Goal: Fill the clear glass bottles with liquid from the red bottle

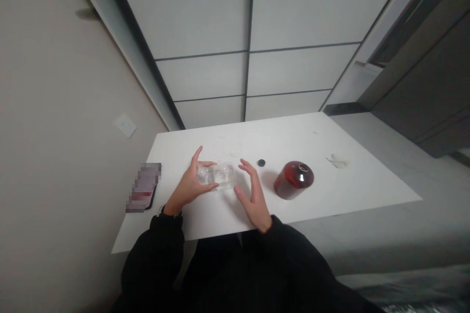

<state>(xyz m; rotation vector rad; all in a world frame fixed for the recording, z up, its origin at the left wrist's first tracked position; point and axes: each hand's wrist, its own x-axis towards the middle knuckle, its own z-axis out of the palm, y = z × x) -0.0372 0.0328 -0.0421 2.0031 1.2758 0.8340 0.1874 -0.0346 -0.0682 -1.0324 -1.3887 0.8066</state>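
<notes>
Low over the white table [257,137], my left hand [190,182] grips what look like clear cups [224,176], two side by side. Its thumb is at the near side and its fingers are at the far side; the index finger points up. Whether the cups rest on the table or hang just above it, I cannot tell. Beside their right end, my right hand [254,200] is open, thumb and fingers apart. A small black cap [261,163] lies just beyond its fingertips. To its right stands a bottle of dark red liquid [292,183] with an uncapped mouth.
A phone [144,188] lies at the table's left edge, its screen blurred out. Towards the right is a crumpled, pale, clear wrapper [338,160]. The wall with a socket [125,125] borders the left side, and panelled sliding doors [209,78] rise behind the table.
</notes>
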